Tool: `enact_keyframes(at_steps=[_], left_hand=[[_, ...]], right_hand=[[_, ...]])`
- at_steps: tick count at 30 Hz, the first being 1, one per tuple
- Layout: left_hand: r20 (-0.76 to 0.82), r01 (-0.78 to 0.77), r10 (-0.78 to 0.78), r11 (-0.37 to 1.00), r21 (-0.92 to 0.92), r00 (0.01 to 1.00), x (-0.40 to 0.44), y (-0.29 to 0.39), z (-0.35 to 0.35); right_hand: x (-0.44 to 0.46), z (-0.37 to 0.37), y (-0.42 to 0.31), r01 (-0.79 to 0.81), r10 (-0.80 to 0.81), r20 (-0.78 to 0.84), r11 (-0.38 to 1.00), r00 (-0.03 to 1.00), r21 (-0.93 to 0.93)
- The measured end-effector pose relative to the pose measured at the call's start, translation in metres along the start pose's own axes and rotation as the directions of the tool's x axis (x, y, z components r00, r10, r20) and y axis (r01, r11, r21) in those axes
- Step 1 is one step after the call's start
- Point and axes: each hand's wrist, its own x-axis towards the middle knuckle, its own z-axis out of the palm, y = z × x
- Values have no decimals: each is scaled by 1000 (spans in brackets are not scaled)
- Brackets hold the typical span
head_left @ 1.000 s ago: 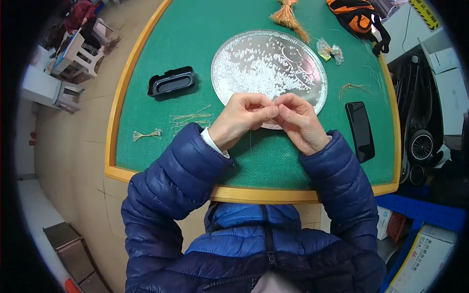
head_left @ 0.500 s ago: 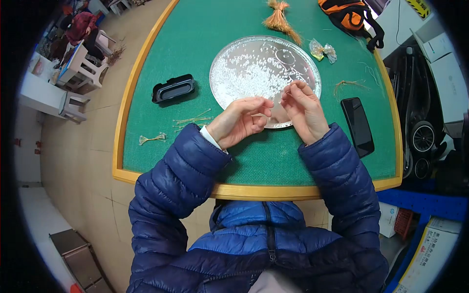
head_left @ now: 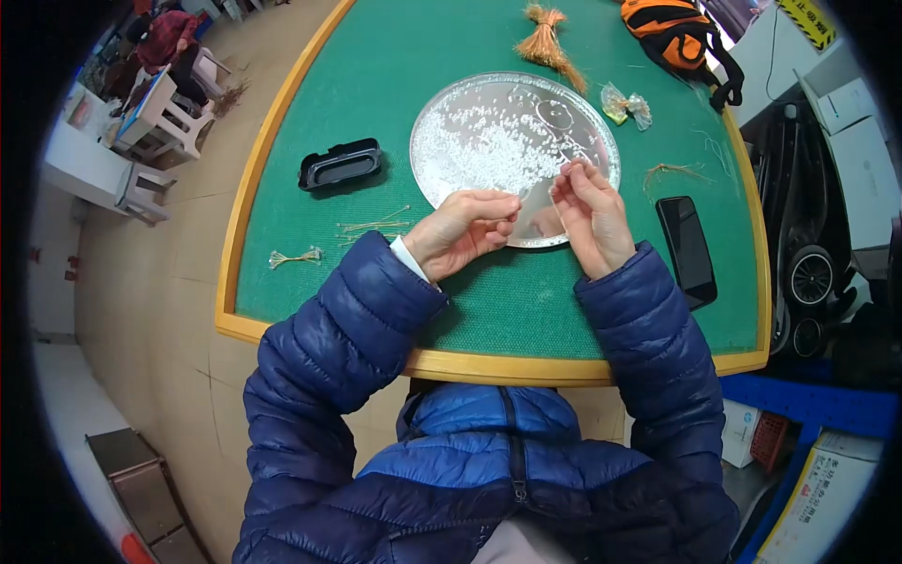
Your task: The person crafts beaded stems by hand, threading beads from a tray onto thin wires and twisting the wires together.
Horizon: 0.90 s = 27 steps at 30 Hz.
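Pinching over a round silver tray (head_left: 594,129), left hand (head_left: 465,230) and right hand (head_left: 594,221) form narrow grips, contents indiscernible, at a green, wood-edged counter (head_left: 507,320); beige tiled floor (head_left: 183,282) lies left.

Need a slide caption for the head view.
Left hand and right hand apart at the near edge of a round silver tray scattered with tiny white beads.

Shown with both arms (head_left: 343,324) bent at the elbows and angled inward; with left hand (head_left: 458,230) curled, fingers (head_left: 490,199) pinched against thumb; with right hand (head_left: 596,218) more upright, likewise pinched; held near but apart.
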Motion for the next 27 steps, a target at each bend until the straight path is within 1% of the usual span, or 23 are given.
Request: enact_keyframes(at_steps=[1,5,10,16,20,21,23,25,26,27], left_hand=[[9,0,0,1000,-1,1000,1,0,1],[-22,-10,10,1000,16,1000,1,-2,1],[-29,3,-2,999,32,1000,-1,-1,9],[15,10,-10,1000,-2,1000,0,-2,6],[65,5,-10,998,69,998,0,-3,0],[65,8,-12,998,68,998,0,-4,0],[14,-32,30,989,146,999,-1,-4,2],[-33,-70,79,972,225,996,-2,-3,4],[-34,-70,79,972,224,996,-3,-3,5],[-37,-96,109,961,259,993,-3,-2,6]], right_hand=[[-1,0,-1,7,-7,-1,1000,1000,-6],[-5,5,2,-176,171,50,978,984,114],[-9,9,7,-209,197,90,966,976,154],[-14,15,8,-201,197,44,967,979,156],[-10,7,11,-91,84,81,993,993,80],[-11,7,11,-92,85,79,992,993,81],[-13,12,8,4,-2,36,997,999,-71],[-15,18,5,93,-92,11,970,996,-226],[-16,20,3,91,-91,11,970,996,-226],[-16,23,2,128,-132,7,945,991,-302]])
